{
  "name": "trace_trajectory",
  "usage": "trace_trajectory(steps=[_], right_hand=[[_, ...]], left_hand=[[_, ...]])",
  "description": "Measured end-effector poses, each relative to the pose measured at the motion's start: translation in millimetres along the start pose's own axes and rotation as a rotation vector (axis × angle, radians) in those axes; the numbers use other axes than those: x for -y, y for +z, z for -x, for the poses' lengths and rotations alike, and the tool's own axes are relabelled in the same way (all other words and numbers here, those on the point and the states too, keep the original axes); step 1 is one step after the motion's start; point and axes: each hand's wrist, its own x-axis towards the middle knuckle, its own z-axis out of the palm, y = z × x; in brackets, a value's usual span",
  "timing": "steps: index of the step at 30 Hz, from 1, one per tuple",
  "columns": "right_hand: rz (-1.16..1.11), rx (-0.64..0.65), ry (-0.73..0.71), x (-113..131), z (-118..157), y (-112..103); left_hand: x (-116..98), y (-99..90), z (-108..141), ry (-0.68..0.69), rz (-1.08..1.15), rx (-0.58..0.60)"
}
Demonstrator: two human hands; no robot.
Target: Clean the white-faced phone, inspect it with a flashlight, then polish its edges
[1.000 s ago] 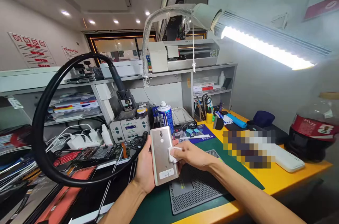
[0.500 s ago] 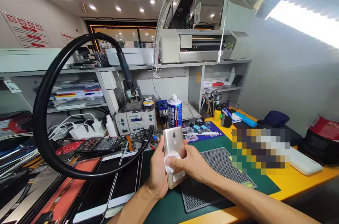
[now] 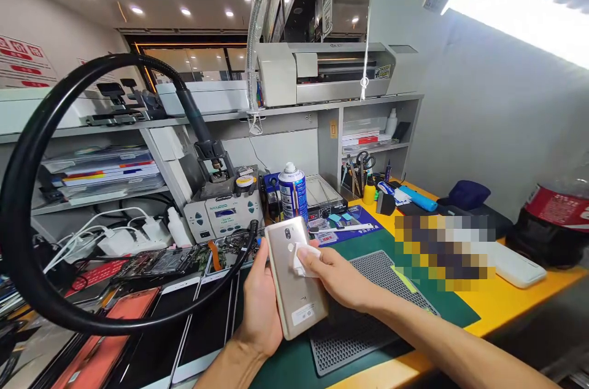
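The gold phone [image 3: 294, 300] lies back-up in the left hand [image 3: 263, 306], its long axis running near to far above the green mat [image 3: 276, 370], while the right hand's [image 3: 343, 278] fingers, nearer its far half, pinch a white wipe [image 3: 301, 263] against its back.

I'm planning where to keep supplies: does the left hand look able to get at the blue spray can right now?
Probably not right away: the left hand holds the gold phone, whose top covers the foot of the blue spray can here.

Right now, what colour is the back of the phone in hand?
Phone back: pale gold, clearest in the head view.
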Motion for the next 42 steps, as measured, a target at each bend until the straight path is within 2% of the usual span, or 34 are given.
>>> trace_trajectory(steps=[5,8,10,15,22,25,29,32,37,42], right_hand=[[0.002,0.156,0.04,13.2,5.8,-16.8],[0.076,0.178,0.022,16.8,6.0,-21.0],[0.122,0.12,0.008,16.8,5.2,-22.1],[0.167,-0.136,-0.053,15.7,4.0,-22.8],[0.225,-0.119,-0.244,19.3,6.1,-20.2],[0.162,-0.099,-0.203,19.7,7.9,-17.4],[0.128,-0.142,-0.157,20.6,8.7,-15.7],[0.084,-0.153,-0.173,21.0,7.3,-16.2],[0.058,-0.169,-0.221,19.1,4.2,-19.1],[0.108,-0.223,-0.244,20.0,3.5,-21.8]], left_hand=[[-4.8,0.6,1.8,-0.041,-0.021,0.009],[-5.5,-0.6,1.5,-0.061,-0.055,-0.01],[-5.6,-2.2,1.0,-0.045,-0.073,-0.036],[-7.4,-5.0,-0.1,-0.012,-0.094,-0.046],[-6.9,-5.3,-0.9,-0.057,-0.152,-0.019],[-4.2,-7.8,-0.5,-0.078,-0.173,0.02],[-1.1,-9.1,0.3,-0.146,-0.243,0.06],[0.1,-9.1,0.6,-0.209,-0.318,0.079],[1.3,-9.2,-0.3,-0.197,-0.346,0.044],[1.6,-9.2,0.4,-0.219,-0.366,0.066]])
